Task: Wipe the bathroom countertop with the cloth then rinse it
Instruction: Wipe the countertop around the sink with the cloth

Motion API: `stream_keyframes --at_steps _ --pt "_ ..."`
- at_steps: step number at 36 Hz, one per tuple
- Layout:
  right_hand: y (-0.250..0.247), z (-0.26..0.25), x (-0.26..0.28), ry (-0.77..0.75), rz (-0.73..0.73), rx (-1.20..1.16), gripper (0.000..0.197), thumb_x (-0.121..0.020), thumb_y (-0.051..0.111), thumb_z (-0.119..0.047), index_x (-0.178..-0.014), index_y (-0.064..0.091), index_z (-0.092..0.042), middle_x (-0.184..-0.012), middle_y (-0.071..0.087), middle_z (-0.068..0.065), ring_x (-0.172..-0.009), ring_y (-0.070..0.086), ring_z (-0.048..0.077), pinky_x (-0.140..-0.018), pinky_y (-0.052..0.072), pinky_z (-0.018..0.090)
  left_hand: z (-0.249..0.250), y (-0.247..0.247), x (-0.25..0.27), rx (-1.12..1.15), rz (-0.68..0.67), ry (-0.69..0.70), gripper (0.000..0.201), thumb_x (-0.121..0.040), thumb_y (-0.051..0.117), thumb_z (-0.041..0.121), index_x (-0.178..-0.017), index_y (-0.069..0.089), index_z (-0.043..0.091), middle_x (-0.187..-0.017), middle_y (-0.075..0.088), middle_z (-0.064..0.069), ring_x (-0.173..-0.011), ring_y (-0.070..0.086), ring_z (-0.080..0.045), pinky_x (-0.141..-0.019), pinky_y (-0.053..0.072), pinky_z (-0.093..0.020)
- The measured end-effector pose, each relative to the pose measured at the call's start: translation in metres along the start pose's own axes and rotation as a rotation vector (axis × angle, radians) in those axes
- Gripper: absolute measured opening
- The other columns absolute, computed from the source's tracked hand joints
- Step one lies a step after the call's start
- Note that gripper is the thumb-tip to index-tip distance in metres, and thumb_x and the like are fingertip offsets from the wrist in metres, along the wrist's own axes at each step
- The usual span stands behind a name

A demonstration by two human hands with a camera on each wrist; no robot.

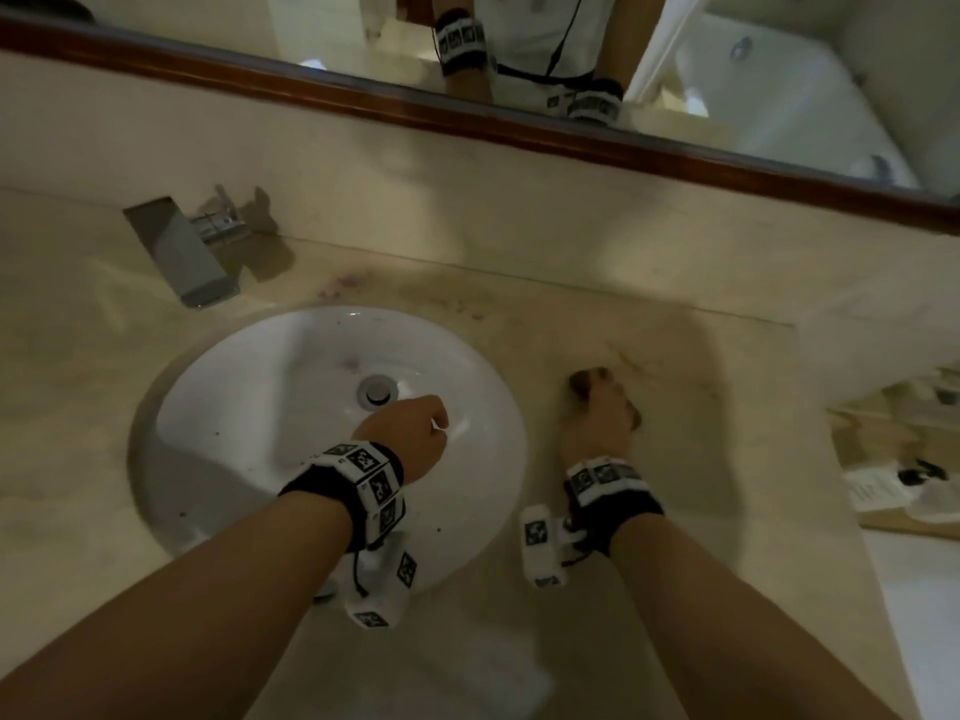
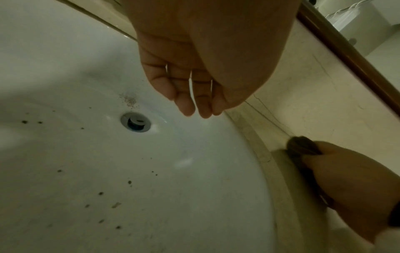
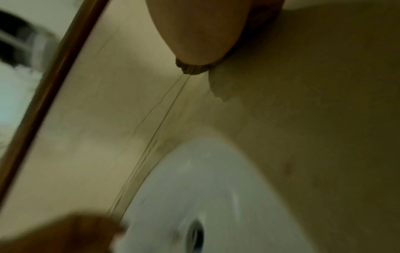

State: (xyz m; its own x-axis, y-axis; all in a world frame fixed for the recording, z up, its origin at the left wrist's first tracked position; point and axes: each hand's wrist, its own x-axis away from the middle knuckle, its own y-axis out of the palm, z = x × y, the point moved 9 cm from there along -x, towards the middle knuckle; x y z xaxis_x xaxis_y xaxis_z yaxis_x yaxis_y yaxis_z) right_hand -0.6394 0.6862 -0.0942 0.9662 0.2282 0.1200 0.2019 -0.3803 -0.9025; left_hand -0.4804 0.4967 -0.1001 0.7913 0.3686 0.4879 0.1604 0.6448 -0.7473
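Note:
A bunched brown cloth [image 1: 584, 383] lies on the beige marble countertop [image 1: 675, 366] just right of the white sink [image 1: 291, 366]. My right hand [image 1: 602, 413] grips the cloth and presses it down on the counter; the cloth [image 2: 303, 147] pokes out past the fingers, and a small fold of the cloth [image 3: 192, 68] shows under the palm. My left hand [image 1: 410, 428] hovers over the basin near the drain [image 1: 377, 391]. Its fingers [image 2: 186, 95] hang loosely and hold nothing.
A chrome tap [image 1: 182, 246] stands at the back left of the sink. A wood-framed mirror [image 1: 467, 116] runs along the wall behind. Dark specks dot the basin [image 2: 99, 193]. The counter ends at the right, where papers [image 1: 883, 491] lie lower down.

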Motion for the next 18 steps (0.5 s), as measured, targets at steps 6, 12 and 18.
stream_keyframes --at_steps 6,12,18 --pt "0.04 -0.083 0.047 -0.428 -0.3 -0.114 0.042 -0.086 0.048 0.003 -0.123 0.057 -0.014 -0.129 0.055 0.007 -0.121 0.049 0.024 -0.105 0.035 0.033 0.016 -0.004 -0.017 0.019 0.017 -0.032 0.024 -0.092 0.043 0.027 -0.113 0.054 0.027 -0.104 0.064 0.0 -0.081 0.057 -0.019 -0.071 0.047 -0.028" --pt "0.059 -0.06 0.065 -0.259 -0.656 -0.352 0.025 -0.097 0.043 -0.02 -0.117 0.058 -0.022 -0.109 0.067 0.007 -0.094 0.065 0.024 -0.089 0.054 0.037 0.015 -0.017 -0.026 0.015 0.066 -0.064 0.023 -0.091 0.045 0.026 -0.111 0.058 0.026 -0.095 0.06 0.001 -0.081 0.057 -0.018 -0.074 0.05 -0.029" --pt "-0.014 -0.03 -0.02 -0.07 -0.309 -0.614 0.028 -0.096 0.042 -0.004 -0.119 0.055 -0.015 -0.104 0.063 0.001 -0.085 0.061 0.012 -0.074 0.054 0.016 0.018 -0.024 -0.036 -0.024 0.076 -0.064 0.024 -0.092 0.042 0.029 -0.111 0.056 0.028 -0.106 0.064 0.001 -0.087 0.058 -0.018 -0.076 0.049 -0.028"
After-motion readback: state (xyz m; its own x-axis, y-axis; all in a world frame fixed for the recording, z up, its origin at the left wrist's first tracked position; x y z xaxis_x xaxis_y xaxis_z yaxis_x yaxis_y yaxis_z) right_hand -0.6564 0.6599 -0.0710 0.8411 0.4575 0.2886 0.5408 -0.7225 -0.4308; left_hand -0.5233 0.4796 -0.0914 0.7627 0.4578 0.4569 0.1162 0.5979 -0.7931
